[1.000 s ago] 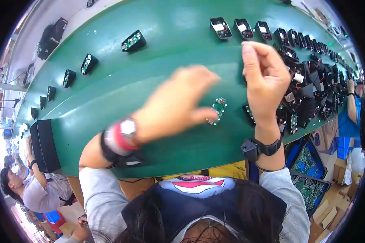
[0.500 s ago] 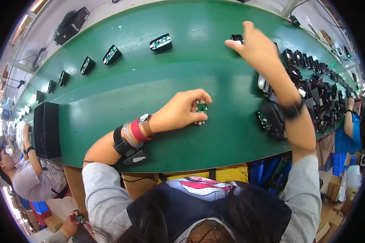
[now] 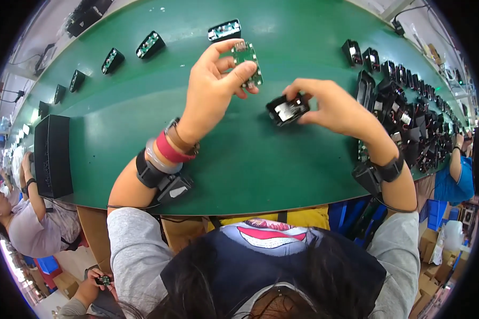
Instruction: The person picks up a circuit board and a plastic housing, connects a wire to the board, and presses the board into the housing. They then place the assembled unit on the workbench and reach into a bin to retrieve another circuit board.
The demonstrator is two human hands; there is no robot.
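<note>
Bright, even light falls from overhead on the long green matte work table (image 3: 282,175), pale glare streaking its far edge; fisheye bends that edge, and corners beyond go black.

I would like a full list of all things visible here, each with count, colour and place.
circuit board: one, green, held up in the left hand
casing: one, black, held in the right hand
green belt: one, runs across the picture
finished units: several, black with green tops, in a row on the far left of the belt
pile of casings: many, black, right side of the belt
black box: one, left edge of the belt
co-workers: one lower left, one far right
left hand: fingers pinching the board
right hand: fingers around the casing
</note>
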